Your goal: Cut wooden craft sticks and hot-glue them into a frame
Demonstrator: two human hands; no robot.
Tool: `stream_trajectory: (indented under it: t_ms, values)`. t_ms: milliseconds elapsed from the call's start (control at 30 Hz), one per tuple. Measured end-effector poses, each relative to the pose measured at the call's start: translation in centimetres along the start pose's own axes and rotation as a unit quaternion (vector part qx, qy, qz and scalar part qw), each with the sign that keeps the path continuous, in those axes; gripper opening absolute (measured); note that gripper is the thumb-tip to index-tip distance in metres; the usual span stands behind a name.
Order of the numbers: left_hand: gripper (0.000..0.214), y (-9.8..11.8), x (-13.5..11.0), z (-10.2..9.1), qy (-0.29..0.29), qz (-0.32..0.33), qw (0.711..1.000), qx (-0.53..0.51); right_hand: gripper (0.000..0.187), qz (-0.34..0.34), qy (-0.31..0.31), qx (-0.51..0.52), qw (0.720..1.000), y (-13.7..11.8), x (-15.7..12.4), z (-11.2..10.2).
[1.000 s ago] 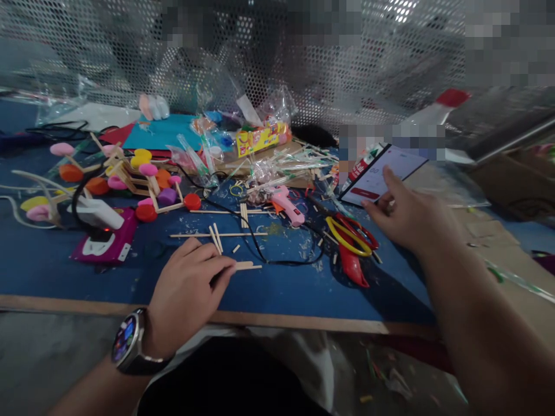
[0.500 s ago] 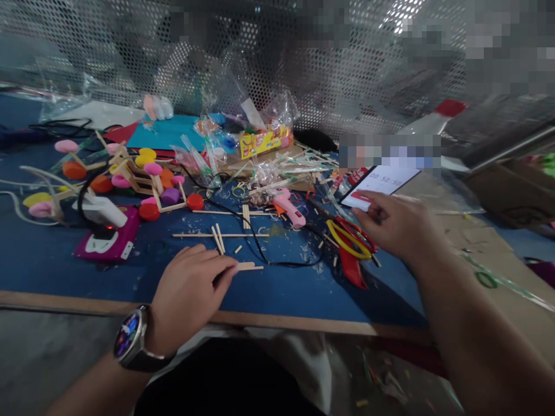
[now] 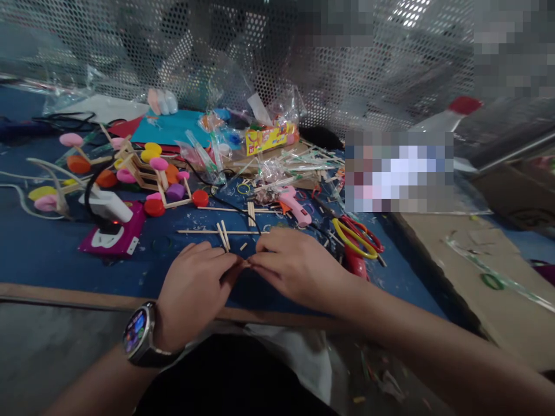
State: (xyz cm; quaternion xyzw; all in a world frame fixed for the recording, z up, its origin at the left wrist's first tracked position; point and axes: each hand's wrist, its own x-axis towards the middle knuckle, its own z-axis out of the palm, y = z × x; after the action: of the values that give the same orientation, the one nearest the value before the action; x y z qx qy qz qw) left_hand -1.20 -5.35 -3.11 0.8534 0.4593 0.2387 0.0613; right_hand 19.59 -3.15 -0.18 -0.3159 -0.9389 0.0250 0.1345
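Note:
Over the front part of the blue table, my left hand point(image 3: 195, 292) and my right hand point(image 3: 303, 268) meet fingertip to fingertip. Both are closed in a pinch on small wooden sticks, which the fingers now almost wholly cover. Just beyond the left fingers lie two short wooden sticks point(image 3: 224, 236) and a long thin stick point(image 3: 199, 232). Farther back, a row of short sticks point(image 3: 251, 214) crosses another long stick. A pink glue gun point(image 3: 295, 208) rests behind my right hand. Scissors with yellow and red handles point(image 3: 355, 242) lie to its right.
At the left stand wooden-stick models point(image 3: 134, 167) with coloured round pieces, near a purple power socket point(image 3: 115, 231) with a white plug. A black cable runs across the table. Behind are plastic packs and a yellow box point(image 3: 271, 138). Cardboard point(image 3: 485, 260) lies at right.
My right hand has moved left and down from the phone at the right to meet my left hand. The sticks that showed at the left fingertips are now covered. My left hand has stayed nearly in place.

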Motion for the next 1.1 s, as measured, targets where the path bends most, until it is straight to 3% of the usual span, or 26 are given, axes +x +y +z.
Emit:
stream_trajectory:
  t_ms: [233, 567, 1100]
  values:
    - [0.018, 0.0, -0.2, -0.2, -0.013, -0.003, 1.0, -0.011, 0.024, 0.014, -0.003, 0.042, 0.999, -0.1, 0.0, 1.4]
    - [0.015, 0.0, -0.2, -0.3, -0.032, -0.011, 0.999, -0.019, 0.017, 0.049, -0.008, 0.12, 0.992, 0.0, 0.0, 1.5]
    - [0.016, -0.2, -0.1, -0.1, -0.029, -0.015, 0.999, -0.033, 0.019, 0.054, 0.001, 0.11, 0.992, 0.3, -0.3, 2.3]
